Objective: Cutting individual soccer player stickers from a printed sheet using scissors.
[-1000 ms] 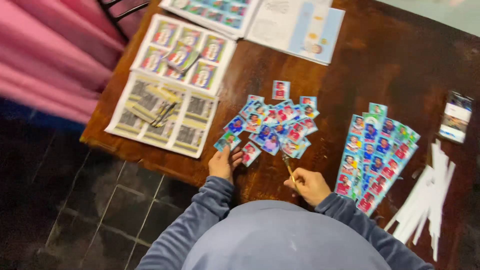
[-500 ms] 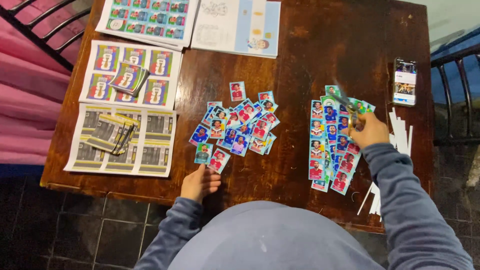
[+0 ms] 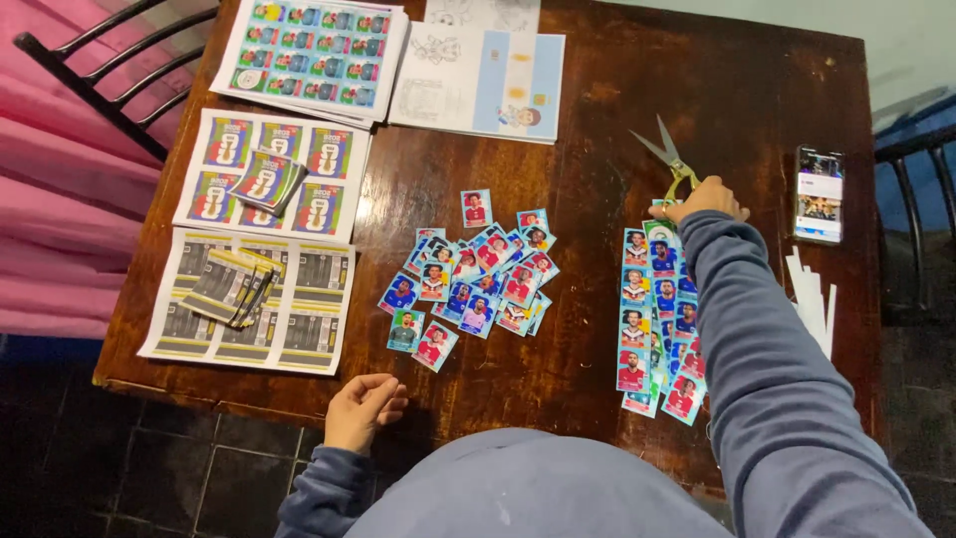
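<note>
My right hand (image 3: 705, 198) is stretched out over the far right of the dark wooden table (image 3: 617, 80) and grips a pair of scissors (image 3: 662, 154), whose blades point away and stand apart. Just below that hand lie long strips of portrait stickers (image 3: 659, 319). A loose heap of cut single stickers (image 3: 473, 279) sits mid-table. My left hand (image 3: 363, 408) rests curled at the table's near edge, holding nothing, just below the heap.
Printed sheets (image 3: 271, 179) with small card stacks lie at the left, with more sheets (image 3: 311, 52) and an open booklet (image 3: 478, 75) at the back. A phone (image 3: 820, 193) and white paper offcuts (image 3: 812, 299) lie at the right. A black chair (image 3: 110, 70) stands at left.
My right hand has gone from the middle heap across to the far right, holding the scissors, and now reaches further back beyond the strips. My left hand has drawn back to the near edge.
</note>
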